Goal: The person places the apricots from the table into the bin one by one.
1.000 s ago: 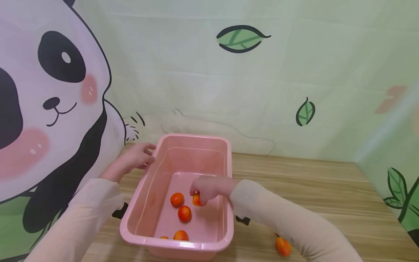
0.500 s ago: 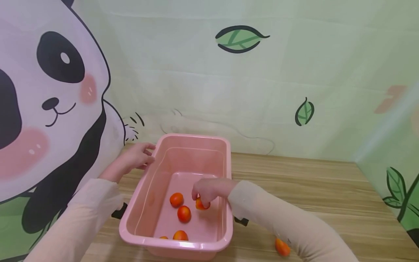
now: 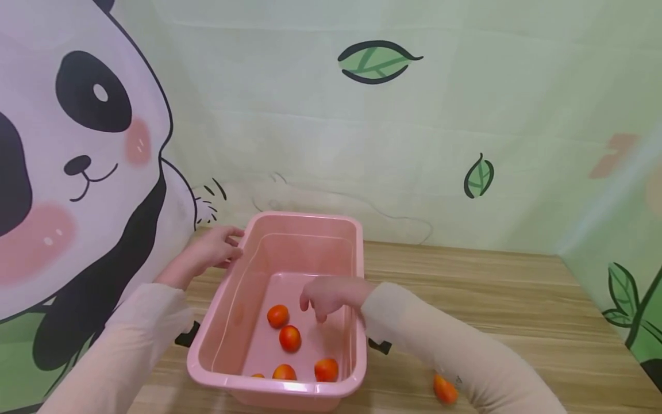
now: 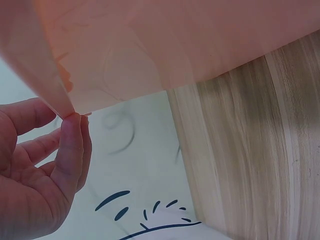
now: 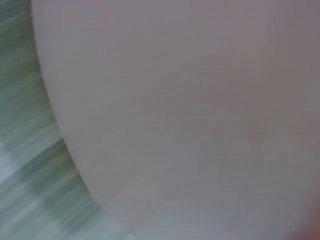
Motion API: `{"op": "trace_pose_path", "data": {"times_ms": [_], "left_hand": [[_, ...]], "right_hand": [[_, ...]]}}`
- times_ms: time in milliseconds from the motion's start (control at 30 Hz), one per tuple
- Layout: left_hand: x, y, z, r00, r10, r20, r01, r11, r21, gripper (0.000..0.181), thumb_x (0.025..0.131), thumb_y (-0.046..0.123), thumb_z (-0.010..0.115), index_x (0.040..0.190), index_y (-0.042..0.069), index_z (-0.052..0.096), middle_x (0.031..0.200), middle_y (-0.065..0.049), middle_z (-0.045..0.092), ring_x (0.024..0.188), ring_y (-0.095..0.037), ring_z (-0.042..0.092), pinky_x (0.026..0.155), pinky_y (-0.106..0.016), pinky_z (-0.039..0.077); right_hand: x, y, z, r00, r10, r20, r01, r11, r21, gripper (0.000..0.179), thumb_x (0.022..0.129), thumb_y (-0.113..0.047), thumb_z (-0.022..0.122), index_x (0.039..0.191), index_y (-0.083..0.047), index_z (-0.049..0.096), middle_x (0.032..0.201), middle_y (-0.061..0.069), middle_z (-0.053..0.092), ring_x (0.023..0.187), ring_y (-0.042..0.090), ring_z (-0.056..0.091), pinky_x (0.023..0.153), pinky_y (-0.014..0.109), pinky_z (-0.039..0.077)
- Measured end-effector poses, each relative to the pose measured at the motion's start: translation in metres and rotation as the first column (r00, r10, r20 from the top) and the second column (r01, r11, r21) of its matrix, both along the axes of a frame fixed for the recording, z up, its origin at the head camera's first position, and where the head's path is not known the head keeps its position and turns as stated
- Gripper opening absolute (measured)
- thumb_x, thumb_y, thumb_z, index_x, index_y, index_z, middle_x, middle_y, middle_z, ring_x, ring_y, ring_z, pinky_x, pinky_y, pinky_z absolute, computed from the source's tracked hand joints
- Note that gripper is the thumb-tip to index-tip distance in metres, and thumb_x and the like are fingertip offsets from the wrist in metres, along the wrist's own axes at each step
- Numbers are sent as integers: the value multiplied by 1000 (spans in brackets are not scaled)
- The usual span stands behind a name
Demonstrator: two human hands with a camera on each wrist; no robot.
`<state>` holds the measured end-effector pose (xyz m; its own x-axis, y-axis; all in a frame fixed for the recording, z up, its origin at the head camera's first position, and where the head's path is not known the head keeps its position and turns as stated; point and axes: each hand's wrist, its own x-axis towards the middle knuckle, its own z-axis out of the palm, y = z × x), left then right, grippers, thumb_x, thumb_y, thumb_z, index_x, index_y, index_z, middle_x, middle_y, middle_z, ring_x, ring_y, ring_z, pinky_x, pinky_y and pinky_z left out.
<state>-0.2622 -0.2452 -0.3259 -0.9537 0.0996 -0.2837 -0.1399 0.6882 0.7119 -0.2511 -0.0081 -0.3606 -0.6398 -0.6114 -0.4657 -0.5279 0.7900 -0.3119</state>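
Observation:
A deep pink plastic basin stands on the table. My left hand is at its far left side; in the left wrist view, the thumb and fingers of the left hand pinch the basin's rim. Inside, my right hand hangs over the floor with fingers loosely bent and nothing held. Several oval red-orange fruits lie in the basin: one fruit at the front right, another fruit near the middle, a third fruit behind it. The front rim partly hides others. The basin's pale wall fills the blurred right wrist view.
One more red-orange fruit lies on the wood-grain table right of the basin, partly behind the right sleeve. A cloth backdrop with a panda and leaves hangs behind and at the sides.
The right hand has let go of a fruit, which now lies at the basin's front right. That hand has lifted slightly. The left hand keeps its place at the rim.

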Motion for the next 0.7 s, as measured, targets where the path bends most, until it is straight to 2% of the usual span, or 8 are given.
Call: {"op": "trace_pose_path", "data": {"times_ms": [133,300,500,700], "left_hand": [[1,1,1,1000,-3,-2,3,1000,-1,49,88,8,46,133,-4,29,123,-27,45,98,-30,56,83,-40,50],[1,1,1,1000,-6,-12,6,1000,-2,49,88,7,46,132,-4,30,122,-27,46,97,-30,56,82,-40,50],[0,0,0,1000,-9,-10,9,1000,4,49,87,8,46,132,-5,30,124,-27,44,99,-31,55,82,-39,51],[1,0,1,1000,-15,-9,15,1000,2,50,88,8,46,133,-4,30,124,-27,44,99,-31,56,82,-40,50]], "right_hand": [[-5,5,10,998,49,-29,-51,997,-55,34,74,-8,68,105,-20,62,93,-5,57,84,11,51,76,23,50],[-8,16,33,994,92,-55,-100,983,-152,32,77,-7,64,108,-14,61,95,-1,58,85,12,52,71,18,49],[-9,40,58,985,116,-130,-148,950,-274,29,78,-4,61,107,-8,60,100,3,59,90,18,54,76,22,49],[-9,74,71,977,107,-185,-161,937,-310,26,78,-3,57,104,-5,59,95,6,60,85,18,54,75,24,48]]}}
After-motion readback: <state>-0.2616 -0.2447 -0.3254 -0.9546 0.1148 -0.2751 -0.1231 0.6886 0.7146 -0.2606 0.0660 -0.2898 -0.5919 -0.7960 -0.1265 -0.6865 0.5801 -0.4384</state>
